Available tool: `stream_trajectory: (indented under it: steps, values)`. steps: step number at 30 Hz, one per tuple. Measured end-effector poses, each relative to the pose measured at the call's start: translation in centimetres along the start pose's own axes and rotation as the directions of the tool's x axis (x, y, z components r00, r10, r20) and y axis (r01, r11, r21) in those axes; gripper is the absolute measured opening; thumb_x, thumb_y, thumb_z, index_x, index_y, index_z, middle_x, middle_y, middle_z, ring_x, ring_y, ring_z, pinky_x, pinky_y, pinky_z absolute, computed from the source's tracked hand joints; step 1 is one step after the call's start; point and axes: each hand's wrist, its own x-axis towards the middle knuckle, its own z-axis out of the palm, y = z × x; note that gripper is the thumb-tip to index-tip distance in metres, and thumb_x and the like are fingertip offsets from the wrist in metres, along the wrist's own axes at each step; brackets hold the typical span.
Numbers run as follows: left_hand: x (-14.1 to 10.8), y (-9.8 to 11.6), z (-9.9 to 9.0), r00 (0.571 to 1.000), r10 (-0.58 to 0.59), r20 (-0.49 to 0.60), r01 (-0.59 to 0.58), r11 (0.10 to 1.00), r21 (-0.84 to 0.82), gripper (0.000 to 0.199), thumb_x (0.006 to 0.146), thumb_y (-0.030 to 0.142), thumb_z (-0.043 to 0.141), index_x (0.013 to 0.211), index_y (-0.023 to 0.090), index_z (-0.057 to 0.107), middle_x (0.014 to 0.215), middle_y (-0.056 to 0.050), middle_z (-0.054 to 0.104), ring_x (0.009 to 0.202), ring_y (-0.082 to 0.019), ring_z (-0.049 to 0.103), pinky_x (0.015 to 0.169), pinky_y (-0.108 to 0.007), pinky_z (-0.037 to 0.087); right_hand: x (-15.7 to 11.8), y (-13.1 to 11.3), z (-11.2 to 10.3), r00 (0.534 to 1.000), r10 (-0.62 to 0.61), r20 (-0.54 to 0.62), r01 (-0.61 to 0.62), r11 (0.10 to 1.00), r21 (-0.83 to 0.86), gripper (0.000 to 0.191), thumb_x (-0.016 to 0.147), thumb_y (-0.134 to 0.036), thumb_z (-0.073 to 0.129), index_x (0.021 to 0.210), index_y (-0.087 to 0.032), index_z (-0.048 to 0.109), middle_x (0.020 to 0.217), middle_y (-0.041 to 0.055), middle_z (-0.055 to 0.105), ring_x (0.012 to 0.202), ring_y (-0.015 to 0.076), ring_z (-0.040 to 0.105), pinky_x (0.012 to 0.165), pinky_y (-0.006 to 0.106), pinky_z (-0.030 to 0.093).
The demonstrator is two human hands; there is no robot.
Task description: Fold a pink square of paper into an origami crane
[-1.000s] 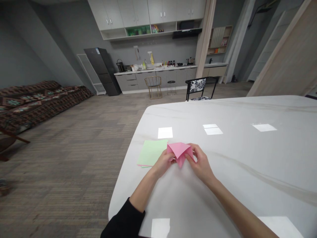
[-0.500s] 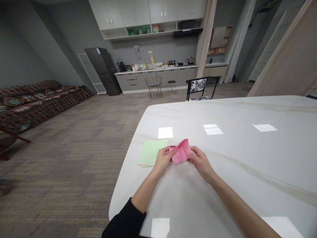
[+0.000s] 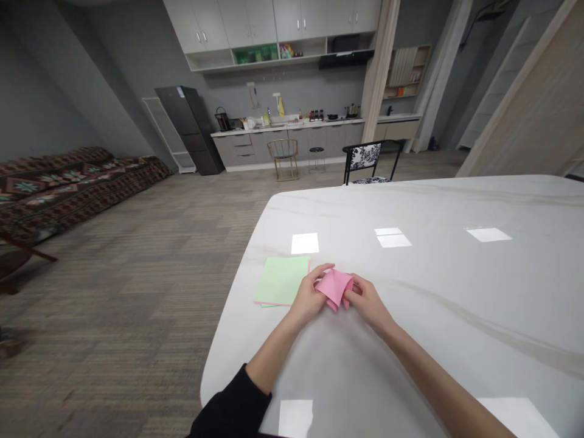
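Observation:
A folded piece of pink paper [image 3: 334, 285] is held between both hands just above the white table. Its top face is diamond-shaped, and folded flaps hang below it. My left hand [image 3: 311, 295] grips its left side, with fingers curved behind it and the thumb underneath. On the right side, my right hand [image 3: 364, 299] pinches the paper between thumb and fingers. Left of my left hand lies a stack of square paper [image 3: 281, 281], light green on top with pink edges showing beneath.
The white marbled table [image 3: 438, 267] spreads around the hands, its left edge beside the paper stack. A black chair [image 3: 365, 159] stands beyond the far edge. Farther back are a gold chair [image 3: 283, 158], a kitchen counter and a dark fridge [image 3: 187, 128].
The pink paper has gone from an open, winged shape to a compact diamond with flaps below. My left hand has moved right, its fingers now reaching behind the paper.

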Motion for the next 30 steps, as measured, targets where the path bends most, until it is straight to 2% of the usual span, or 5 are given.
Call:
stream_trajectory:
  steps: [8,15,18,23,30]
  values:
    - [-0.1,0.1,0.1,0.996,-0.079,-0.032,0.076,0.995,-0.068,0.04,0.072,0.01,0.06,0.11,0.018,0.071,0.118,-0.009,0.068,0.11,-0.026,0.061,0.096,-0.036,0.046,-0.1,-0.4,0.0,0.998,0.007,0.057,-0.003,0.997,-0.076,0.012,0.079,-0.024,0.054,0.072,-0.019,0.062,0.072,-0.0004,0.062,0.071,0.018,0.056,0.068,0.028,0.044]
    - [0.3,-1.1,0.4,0.994,-0.049,-0.096,0.05,0.999,0.002,0.025,0.08,0.026,0.062,0.1,0.018,0.074,0.109,-0.01,0.071,0.104,-0.025,0.064,0.094,-0.036,0.046,-0.3,-0.1,0.4,0.996,0.024,0.084,-0.013,0.991,-0.133,0.01,0.077,-0.024,0.055,0.078,-0.02,0.065,0.084,0.0033,0.068,0.081,0.0227,0.063,0.073,0.033,0.05]
    - [0.2,-1.4,0.3,0.995,-0.048,-0.084,0.053,0.997,0.06,0.024,0.082,0.034,0.061,0.091,0.016,0.074,0.093,-0.008,0.073,0.089,-0.023,0.065,0.079,-0.031,0.049,-0.1,0.2,0.2,1.0,0.013,0.001,-0.013,0.984,-0.176,0.012,0.077,-0.023,0.055,0.082,-0.02,0.065,0.09,0.0047,0.069,0.088,0.0238,0.063,0.076,0.033,0.05]
    - [-0.1,-0.7,-1.2,0.974,-0.222,0.042,0.219,0.973,0.066,0.045,0.079,0.054,0.06,0.06,0.013,0.06,0.052,0.0,0.053,0.05,-0.012,0.045,0.049,-0.023,0.031,0.3,-0.5,-1.5,0.996,0.015,-0.094,-0.033,0.98,-0.198,0.007,0.075,-0.025,0.058,0.076,-0.018,0.061,0.076,0.0032,0.068,0.076,0.0207,0.064,0.066,0.028,0.048]
    - [0.0,0.5,-3.6,0.873,-0.365,0.324,0.385,0.923,0.001,0.04,0.068,0.048,0.072,0.067,0.009,0.062,0.061,-0.002,0.056,0.053,-0.01,0.045,0.052,-0.023,0.029,0.3,-1.6,-3.9,0.961,0.249,0.118,-0.22,0.951,-0.217,0.016,0.073,-0.029,0.062,0.081,-0.015,0.065,0.061,0.0007,0.065,0.053,0.0142,0.056,0.048,0.023,0.035]
